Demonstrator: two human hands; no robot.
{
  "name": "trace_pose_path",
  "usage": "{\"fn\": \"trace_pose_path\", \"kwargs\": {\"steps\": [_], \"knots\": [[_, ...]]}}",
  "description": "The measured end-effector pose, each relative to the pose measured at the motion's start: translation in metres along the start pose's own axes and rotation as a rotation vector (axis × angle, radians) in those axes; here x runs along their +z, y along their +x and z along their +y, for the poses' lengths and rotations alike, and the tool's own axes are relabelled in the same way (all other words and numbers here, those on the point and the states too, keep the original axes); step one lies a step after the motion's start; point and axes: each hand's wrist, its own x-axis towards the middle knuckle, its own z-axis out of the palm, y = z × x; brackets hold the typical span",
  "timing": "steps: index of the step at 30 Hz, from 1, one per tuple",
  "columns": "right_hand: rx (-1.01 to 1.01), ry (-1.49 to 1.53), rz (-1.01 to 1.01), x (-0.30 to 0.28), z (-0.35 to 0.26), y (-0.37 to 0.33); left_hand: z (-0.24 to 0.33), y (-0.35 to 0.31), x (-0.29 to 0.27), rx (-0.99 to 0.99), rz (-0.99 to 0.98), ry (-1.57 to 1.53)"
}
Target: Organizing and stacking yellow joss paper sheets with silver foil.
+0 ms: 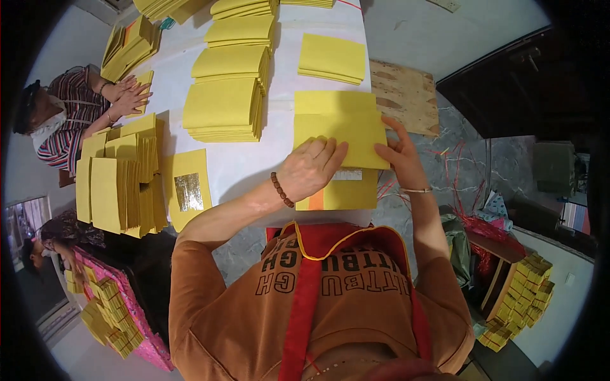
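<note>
In front of me a yellow joss paper sheet (356,136) is being folded over at the table's near right end. My left hand (311,168) lies on it with its fingers curled and pressed together against the paper. At the sheet's right edge, my right hand (403,155) grips it between thumb and fingers. Below the folded part, another yellow layer (352,193) shows, with a strip of silver foil and an orange patch partly covered by my left hand. To the left of my left arm lies a yellow sheet with a silver foil square (189,192).
Piles of folded yellow paper (222,105) run along the white table (286,70). A smaller pile (332,57) lies beyond my hands. Upright bundles (117,187) crowd the left edge, where a co-worker (60,117) presses paper flat. A wooden board (406,95) is at the right.
</note>
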Motion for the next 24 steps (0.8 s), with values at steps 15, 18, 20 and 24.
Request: {"fn": "trace_pose_path", "kwargs": {"steps": [15, 18, 20, 24], "knots": [[-0.292, 0.017, 0.035, -0.023, 0.011, 0.236, 0.009, -0.023, 0.026, -0.237, -0.096, -0.017], [-0.307, -0.301, 0.049, -0.03, 0.039, 0.261, 0.011, -0.024, 0.027, -0.411, -0.076, -0.196], [-0.34, -0.488, 0.079, -0.029, 0.047, 0.268, 0.009, -0.024, 0.027, -0.416, -0.079, -0.213], [-0.385, -0.506, 0.07, -0.026, 0.049, 0.269, 0.007, -0.024, 0.029, -0.417, -0.097, -0.202]]}}
